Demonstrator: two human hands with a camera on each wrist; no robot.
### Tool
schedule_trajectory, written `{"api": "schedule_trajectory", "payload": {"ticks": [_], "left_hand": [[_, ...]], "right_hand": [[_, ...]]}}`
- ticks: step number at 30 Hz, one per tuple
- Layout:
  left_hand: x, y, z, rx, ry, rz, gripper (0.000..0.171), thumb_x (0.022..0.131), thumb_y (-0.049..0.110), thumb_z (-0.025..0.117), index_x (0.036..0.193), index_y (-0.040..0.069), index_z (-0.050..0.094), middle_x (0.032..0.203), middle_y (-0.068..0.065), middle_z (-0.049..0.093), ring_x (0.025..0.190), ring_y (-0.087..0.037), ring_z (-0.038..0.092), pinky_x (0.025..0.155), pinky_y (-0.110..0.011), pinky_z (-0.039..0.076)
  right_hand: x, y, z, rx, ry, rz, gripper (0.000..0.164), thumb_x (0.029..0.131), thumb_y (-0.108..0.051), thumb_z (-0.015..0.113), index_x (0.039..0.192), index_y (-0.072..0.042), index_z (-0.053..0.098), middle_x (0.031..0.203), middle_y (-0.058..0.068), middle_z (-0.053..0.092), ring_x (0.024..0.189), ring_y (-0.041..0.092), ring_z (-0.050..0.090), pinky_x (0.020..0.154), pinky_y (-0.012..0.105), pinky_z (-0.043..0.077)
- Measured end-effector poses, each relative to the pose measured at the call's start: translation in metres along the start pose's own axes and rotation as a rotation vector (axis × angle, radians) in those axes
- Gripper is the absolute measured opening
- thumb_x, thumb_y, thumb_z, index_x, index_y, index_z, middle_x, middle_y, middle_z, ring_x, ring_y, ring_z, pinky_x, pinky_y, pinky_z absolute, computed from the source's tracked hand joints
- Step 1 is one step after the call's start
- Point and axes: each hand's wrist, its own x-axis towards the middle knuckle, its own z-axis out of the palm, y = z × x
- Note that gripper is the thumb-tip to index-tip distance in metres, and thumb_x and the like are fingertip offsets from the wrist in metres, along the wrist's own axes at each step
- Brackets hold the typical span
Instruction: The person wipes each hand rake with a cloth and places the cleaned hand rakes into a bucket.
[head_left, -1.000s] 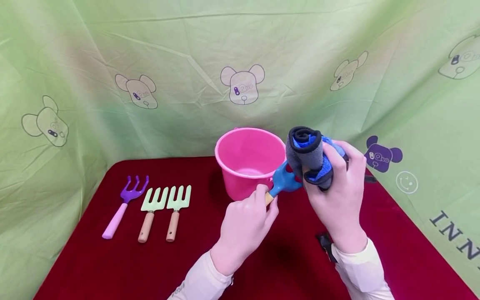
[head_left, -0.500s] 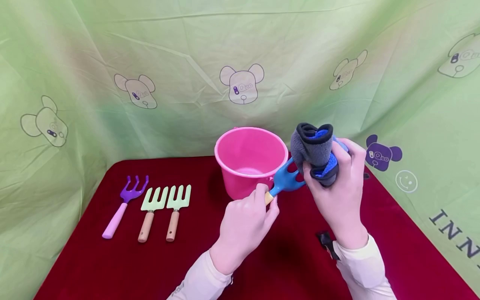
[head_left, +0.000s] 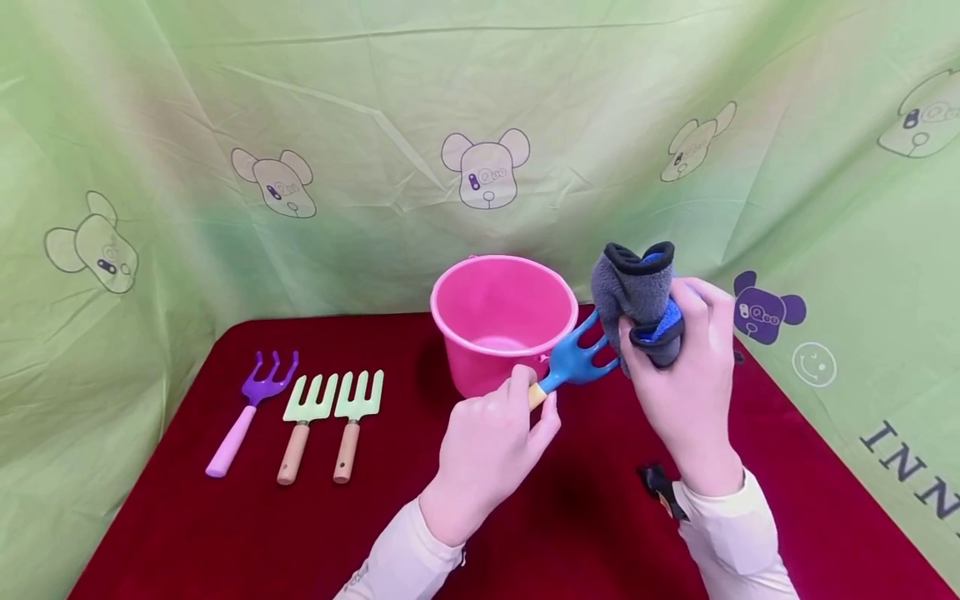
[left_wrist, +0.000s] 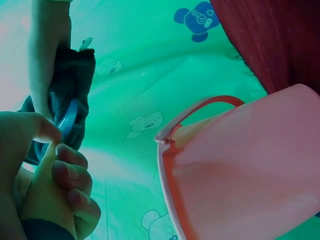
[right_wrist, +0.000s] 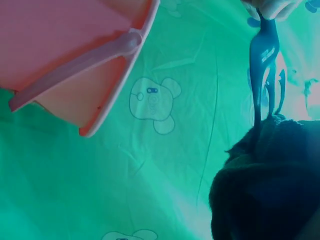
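Note:
My left hand (head_left: pixel 495 442) grips the pale wooden handle (head_left: pixel 537 396) of a blue hand fork (head_left: pixel 574 362), holding it above the table with its tines pointing up to the right. In my right hand (head_left: pixel 693 383) is a bunched grey and blue cloth (head_left: pixel 636 292) with black edging, pressed against the tine ends. The right wrist view shows the fork's tines (right_wrist: pixel 270 85) running into the folds of the dark cloth (right_wrist: pixel 270 185); their tips are hidden there. Just behind the left hand stands a pink bucket (head_left: pixel 480 375), with nothing visible inside.
On the left of the red table (head_left: pixel 420 533) lie a purple fork with a pink handle (head_left: pixel 262 387) and two pale green forks, one (head_left: pixel 309 400) beside the other (head_left: pixel 358 396). A green printed curtain (head_left: pixel 360 167) encloses the back and sides.
My right hand has drawn the cloth right along the blue fork's tines, baring more of them. The cloth's folds have shifted. My left hand and the fork have stayed nearly still.

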Motion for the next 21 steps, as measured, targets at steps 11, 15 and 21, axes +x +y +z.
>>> {"api": "schedule_trajectory", "payload": {"ticks": [11,15,21], "left_hand": [[-0.001,0.000,-0.001,-0.040,-0.018,-0.031,0.027,0.078,0.024,0.066,0.066,0.013,0.045,0.048,0.006,0.034,0.040,-0.006,0.018,0.036,-0.014,0.014],[0.000,-0.002,0.000,-0.019,-0.017,-0.028,0.024,0.081,0.024,0.065,0.069,0.011,0.049,0.050,0.005,0.038,0.040,-0.006,0.021,0.035,-0.015,0.018],[0.000,-0.003,0.001,-0.014,-0.022,-0.053,0.021,0.084,0.024,0.065,0.075,0.010,0.052,0.051,0.004,0.044,0.039,-0.007,0.029,0.033,-0.017,0.025]], "right_hand": [[0.002,0.000,-0.005,0.005,0.104,0.047,0.048,0.076,-0.009,0.074,0.120,0.002,0.057,0.119,0.030,0.051,0.113,0.034,0.051,0.087,0.055,0.042],[0.003,-0.003,-0.006,0.017,0.183,0.047,0.047,0.076,-0.011,0.072,0.119,0.002,0.057,0.117,-0.001,0.053,0.116,0.026,0.050,0.092,0.043,0.042],[0.007,-0.017,-0.006,0.088,0.336,-0.007,0.047,0.073,-0.013,0.072,0.111,0.009,0.058,0.114,-0.015,0.048,0.111,0.021,0.049,0.093,0.029,0.038]]}}
